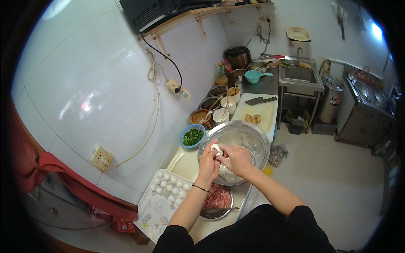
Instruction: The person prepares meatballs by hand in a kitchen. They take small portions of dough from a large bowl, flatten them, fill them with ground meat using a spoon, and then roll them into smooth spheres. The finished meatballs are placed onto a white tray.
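Observation:
Over a large stainless steel bowl [234,126], both my hands are on a small lump of white dough [217,149]. My left hand [208,162] grips it, while the thumb and fingers of my right hand [238,160] pinch it from the other side. More white dough [226,172] lies in the bowl beneath, partly hidden by my hands. Left of my left forearm, a white tray [144,207] carries several round white balls [170,188] that look like dough. A round metal dish of minced meat [218,196], with a flat metal utensil [218,210] across it, is partly covered by that forearm.
Chopped greens fill a blue bowl [193,137] beside the steel bowl. Behind stand white tubs [221,117] and seasoning bowls [209,103]. A cleaver [261,100] and ginger [253,119] lie on a white cutting board [269,126]. A sink [299,76] is farther back.

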`<action>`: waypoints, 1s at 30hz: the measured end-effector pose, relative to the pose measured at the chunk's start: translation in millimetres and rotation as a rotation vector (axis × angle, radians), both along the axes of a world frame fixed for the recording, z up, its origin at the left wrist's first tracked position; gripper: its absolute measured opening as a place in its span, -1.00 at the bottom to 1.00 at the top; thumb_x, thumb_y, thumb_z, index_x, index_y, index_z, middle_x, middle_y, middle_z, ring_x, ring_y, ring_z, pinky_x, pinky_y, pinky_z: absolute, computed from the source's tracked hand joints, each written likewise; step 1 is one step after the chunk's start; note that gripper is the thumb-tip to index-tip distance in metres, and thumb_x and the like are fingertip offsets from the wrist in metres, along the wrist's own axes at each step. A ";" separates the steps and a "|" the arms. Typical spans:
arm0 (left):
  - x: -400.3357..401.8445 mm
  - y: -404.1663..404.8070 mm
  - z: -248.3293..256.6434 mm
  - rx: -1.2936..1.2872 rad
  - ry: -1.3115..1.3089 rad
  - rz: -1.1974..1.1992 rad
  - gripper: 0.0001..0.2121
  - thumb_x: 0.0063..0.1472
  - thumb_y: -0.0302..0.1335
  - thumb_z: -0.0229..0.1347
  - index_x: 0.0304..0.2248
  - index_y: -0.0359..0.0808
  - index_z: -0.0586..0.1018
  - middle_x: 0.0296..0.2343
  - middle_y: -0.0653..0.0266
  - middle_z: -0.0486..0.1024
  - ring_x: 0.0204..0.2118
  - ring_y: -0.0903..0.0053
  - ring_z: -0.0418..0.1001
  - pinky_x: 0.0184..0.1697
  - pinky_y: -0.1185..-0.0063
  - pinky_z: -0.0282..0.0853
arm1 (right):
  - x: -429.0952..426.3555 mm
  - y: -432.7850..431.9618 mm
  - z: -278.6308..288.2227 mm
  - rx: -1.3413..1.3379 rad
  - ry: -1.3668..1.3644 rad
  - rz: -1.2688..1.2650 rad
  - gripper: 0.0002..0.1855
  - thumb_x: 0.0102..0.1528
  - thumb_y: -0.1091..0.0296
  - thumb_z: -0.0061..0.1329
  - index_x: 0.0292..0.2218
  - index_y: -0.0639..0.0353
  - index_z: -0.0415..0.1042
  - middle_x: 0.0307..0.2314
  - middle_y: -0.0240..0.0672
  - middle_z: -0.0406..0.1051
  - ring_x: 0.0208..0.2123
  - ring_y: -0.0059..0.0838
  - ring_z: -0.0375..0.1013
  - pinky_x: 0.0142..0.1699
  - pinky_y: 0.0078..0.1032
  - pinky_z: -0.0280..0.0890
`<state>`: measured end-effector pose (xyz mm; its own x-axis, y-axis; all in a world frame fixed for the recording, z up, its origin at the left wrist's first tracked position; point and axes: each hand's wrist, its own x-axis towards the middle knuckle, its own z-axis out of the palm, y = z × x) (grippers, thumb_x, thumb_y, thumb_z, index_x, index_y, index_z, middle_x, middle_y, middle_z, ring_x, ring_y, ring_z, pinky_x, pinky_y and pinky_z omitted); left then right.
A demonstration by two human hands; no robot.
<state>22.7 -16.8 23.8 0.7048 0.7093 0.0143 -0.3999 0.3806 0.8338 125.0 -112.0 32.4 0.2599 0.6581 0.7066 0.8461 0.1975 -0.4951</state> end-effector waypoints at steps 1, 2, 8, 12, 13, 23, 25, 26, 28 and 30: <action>-3.0 4.8 -3.0 0.045 0.027 -0.032 -0.65 0.16 -0.61 -0.25 -0.03 -0.41 0.21 -0.26 0.10 0.35 -0.22 0.42 0.35 -0.15 0.55 0.31 | -0.9 -0.7 4.0 -0.006 0.024 0.019 -0.58 -0.13 0.27 0.07 -0.20 0.18 0.37 -0.58 -0.29 0.37 -0.54 -0.31 0.37 -0.42 -0.41 0.28; -5.7 7.4 -4.5 0.090 0.053 -0.065 -0.65 0.16 -0.60 -0.25 -0.03 -0.41 0.21 -0.26 0.09 0.35 -0.22 0.42 0.35 -0.16 0.55 0.31 | -2.3 -0.9 7.6 -0.013 0.048 0.038 -0.59 -0.13 0.27 0.06 -0.20 0.18 0.38 -0.59 -0.30 0.37 -0.54 -0.32 0.37 -0.43 -0.41 0.27; -2.2 -17.3 29.9 -0.095 -0.172 -0.015 -0.68 0.23 -0.46 -0.26 -0.08 -0.44 0.27 -0.23 0.09 0.36 -0.19 0.41 0.35 -0.10 0.51 0.28 | -1.8 2.4 5.6 -0.001 0.193 0.029 -0.65 -0.08 0.26 0.04 -0.24 0.20 0.38 -0.52 -0.24 0.40 -0.51 -0.27 0.38 -0.40 -0.42 0.29; -3.1 -3.7 11.3 0.061 -0.209 0.061 -0.68 0.29 -0.37 -0.28 -0.09 -0.43 0.30 -0.16 0.17 0.31 -0.10 0.47 0.29 -0.02 0.51 0.20 | -12.6 10.3 7.5 0.108 0.343 0.017 -0.68 -0.06 0.25 0.03 -0.27 0.22 0.39 -0.52 -0.20 0.41 -0.54 -0.28 0.39 -0.42 -0.44 0.29; -0.2 -4.3 8.7 0.075 -0.219 0.075 -0.68 0.30 -0.37 -0.28 -0.10 -0.43 0.31 -0.17 0.17 0.31 -0.11 0.49 0.29 -0.01 0.52 0.20 | -14.5 11.8 8.3 0.118 0.346 0.015 -0.68 -0.06 0.25 0.03 -0.27 0.22 0.40 -0.53 -0.20 0.41 -0.54 -0.28 0.39 -0.43 -0.44 0.29; 14.0 -12.8 -9.6 0.096 -0.229 0.234 -0.75 0.30 -0.38 -0.27 -0.17 -0.38 0.32 -0.27 0.21 0.33 -0.27 0.54 0.34 -0.16 0.56 0.35 | -19.4 17.1 4.1 0.082 0.290 -0.051 -0.76 -0.06 0.29 0.00 -0.32 0.19 0.39 -0.56 -0.18 0.40 -0.53 -0.20 0.39 -0.41 -0.35 0.28; 14.1 -10.3 -14.4 0.127 -0.212 0.225 -0.77 0.29 -0.40 -0.25 -0.20 -0.37 0.32 -0.28 0.21 0.33 -0.27 0.54 0.34 -0.15 0.56 0.34 | -17.0 14.7 2.5 0.046 0.279 -0.051 -0.76 -0.05 0.29 -0.01 -0.32 0.18 0.38 -0.56 -0.18 0.40 -0.53 -0.20 0.39 -0.41 -0.35 0.28; 14.0 -11.7 -14.3 0.089 -0.202 0.231 -0.79 0.29 -0.42 -0.24 -0.21 -0.37 0.33 -0.28 0.21 0.34 -0.27 0.54 0.35 -0.15 0.56 0.34 | -15.2 14.5 -0.4 0.017 0.286 -0.043 -0.75 -0.05 0.29 -0.02 -0.31 0.18 0.38 -0.55 -0.18 0.40 -0.53 -0.20 0.40 -0.41 -0.35 0.29; 13.2 -18.0 -2.2 0.017 -0.180 0.250 -0.81 0.28 -0.45 -0.23 -0.22 -0.37 0.33 -0.29 0.22 0.35 -0.28 0.56 0.35 -0.17 0.56 0.34 | -15.3 14.1 -1.0 -0.029 0.348 -0.012 -0.75 -0.04 0.30 -0.03 -0.28 0.18 0.36 -0.55 -0.17 0.40 -0.53 -0.20 0.40 -0.42 -0.35 0.29; 9.0 -12.7 -5.2 0.016 -0.201 0.163 -0.82 0.27 -0.48 -0.23 -0.22 -0.38 0.34 -0.27 0.21 0.36 -0.28 0.56 0.35 -0.16 0.57 0.33 | -16.8 10.4 5.1 -0.064 0.451 0.029 -0.74 -0.02 0.30 -0.04 -0.26 0.17 0.35 -0.55 -0.15 0.40 -0.54 -0.20 0.40 -0.42 -0.36 0.29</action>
<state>31.7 -29.6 18.7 0.5633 0.8116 0.1551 -0.6134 0.2849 0.7366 108.3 -101.6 37.5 0.5133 0.7081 0.4849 0.5378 0.1749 -0.8248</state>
